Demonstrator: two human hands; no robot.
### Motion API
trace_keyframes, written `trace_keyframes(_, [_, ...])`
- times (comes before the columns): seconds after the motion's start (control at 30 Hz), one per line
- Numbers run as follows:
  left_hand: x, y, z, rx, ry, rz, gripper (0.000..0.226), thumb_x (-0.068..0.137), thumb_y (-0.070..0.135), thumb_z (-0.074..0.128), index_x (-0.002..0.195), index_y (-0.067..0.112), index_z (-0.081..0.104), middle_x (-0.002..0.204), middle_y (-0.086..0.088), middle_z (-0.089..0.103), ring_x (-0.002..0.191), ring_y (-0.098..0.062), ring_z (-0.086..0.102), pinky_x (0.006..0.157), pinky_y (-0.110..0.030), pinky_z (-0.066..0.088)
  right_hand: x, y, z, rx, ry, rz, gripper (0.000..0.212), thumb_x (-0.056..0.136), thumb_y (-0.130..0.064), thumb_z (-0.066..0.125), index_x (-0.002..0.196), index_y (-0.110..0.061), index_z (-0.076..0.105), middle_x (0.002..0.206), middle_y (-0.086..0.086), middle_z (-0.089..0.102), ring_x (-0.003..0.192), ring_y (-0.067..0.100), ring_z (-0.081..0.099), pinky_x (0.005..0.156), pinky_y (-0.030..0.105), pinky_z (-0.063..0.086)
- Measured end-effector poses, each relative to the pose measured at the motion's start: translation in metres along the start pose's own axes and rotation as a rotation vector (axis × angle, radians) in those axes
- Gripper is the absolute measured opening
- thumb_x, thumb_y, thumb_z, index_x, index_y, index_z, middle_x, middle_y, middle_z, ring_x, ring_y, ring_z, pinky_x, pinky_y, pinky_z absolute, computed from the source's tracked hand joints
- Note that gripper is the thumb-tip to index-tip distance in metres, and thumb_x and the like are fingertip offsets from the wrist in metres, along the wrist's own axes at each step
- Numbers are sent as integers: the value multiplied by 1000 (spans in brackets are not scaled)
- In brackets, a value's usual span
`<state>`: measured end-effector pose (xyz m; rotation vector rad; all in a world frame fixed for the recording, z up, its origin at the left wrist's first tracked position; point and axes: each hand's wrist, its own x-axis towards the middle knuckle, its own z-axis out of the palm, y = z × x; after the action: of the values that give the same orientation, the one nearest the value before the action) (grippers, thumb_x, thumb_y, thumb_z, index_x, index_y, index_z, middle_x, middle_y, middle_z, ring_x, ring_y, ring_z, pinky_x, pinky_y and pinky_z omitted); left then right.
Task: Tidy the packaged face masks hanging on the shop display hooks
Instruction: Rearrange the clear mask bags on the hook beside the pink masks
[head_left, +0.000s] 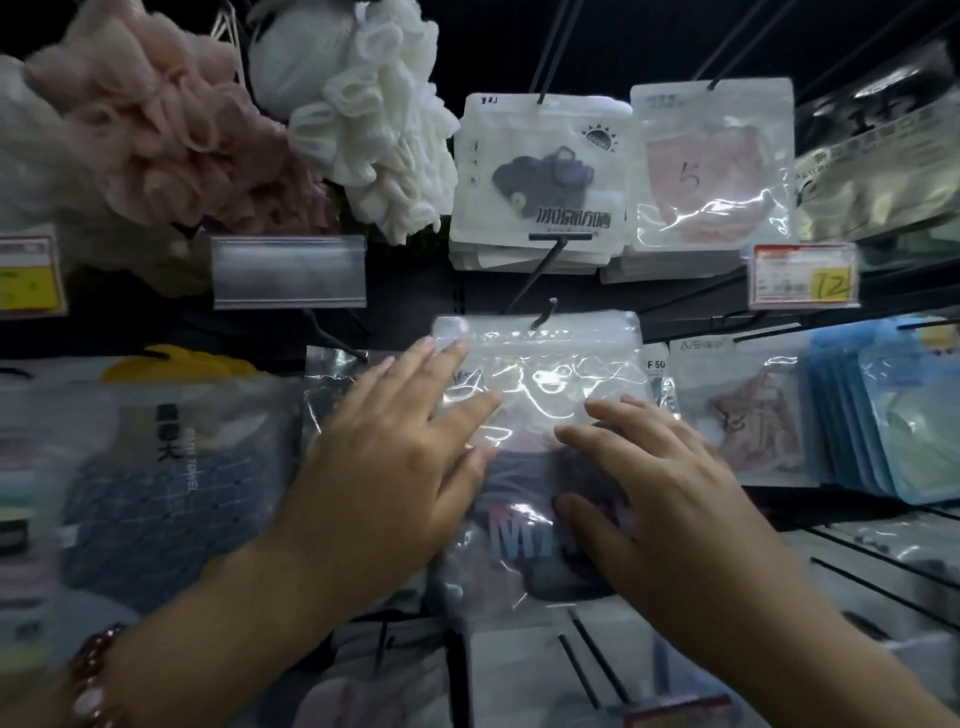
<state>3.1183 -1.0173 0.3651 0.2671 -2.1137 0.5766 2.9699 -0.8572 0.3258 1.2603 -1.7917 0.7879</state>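
Head view: one wide-angle frame, looking at a dark shop display rack.
Mask pack (540, 364): flat, clear glossy plastic pouch with wrinkled highlights; hangs at centre of the rack from a thin black wire hook (543, 317); dark fabric and pale block letters show through its lower half.
Left hand (395, 452): fingers straight and spread, laid flat on the left part of the mask pack; gripping nothing.
Right hand (660, 483): fingers extended, slightly bent, resting on the right part of the same pack; thumb low on the front; no grasp visible.
Bracelet (93, 675): round pink and metallic beads on the left wrist.
White pack (540, 171): opaque matte pouch with a dark mask picture, on the upper row above the mask pack; a stack hangs behind it.
Pink pack (711, 166): clear pouch with pink contents, just beside the white pack on its right.
Price tag (802, 275): red and yellow card below the pink pack.
Pink puff (171, 130): ruffled mesh, upper left.
White puff (379, 140): ruffled mesh, beside the pink puff.
Blue packs (878, 415): row of flat light-blue pouches at far right.
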Motion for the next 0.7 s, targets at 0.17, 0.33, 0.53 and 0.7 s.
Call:
trace_keyframes(0.17, [-33, -2, -5, 8, -146, -37, 55, 97, 57, 37, 144, 33, 49, 156, -1, 42, 130, -21, 55, 102, -36, 33, -11, -15, -1, 5, 6, 1, 48, 85, -49, 45, 124, -28, 62, 135, -3, 57, 134, 25, 44, 106, 39, 32])
trace_keyframes(0.33, [-66, -8, -12, -37, -289, -63, 60, 95, 64, 33, 146, 36, 46, 147, 6, 52, 114, -9, 65, 86, -25, 42, -27, -34, 7, 40, 38, -29, 45, 84, -46, 51, 120, -26, 67, 129, -6, 61, 130, 24, 48, 111, 36, 29])
trace_keyframes(0.53, [-103, -24, -17, -79, -461, -160, 74, 80, 82, -2, 150, 60, 12, 158, 29, 18, 139, 2, 35, 106, -22, 28, -47, -67, 12, 59, -11, -44, 44, 87, -47, 49, 123, -28, 65, 132, -7, 61, 134, 23, 47, 111, 43, 33])
trace_keyframes(0.7, [-142, -33, -25, -173, -621, -294, 58, 82, 84, 12, 137, 72, -3, 146, 39, -8, 149, -1, 8, 115, -23, 18, -76, -101, 24, 163, -70, -42, 43, 89, -50, 48, 125, -31, 64, 135, -11, 58, 138, 15, 41, 111, 42, 31])
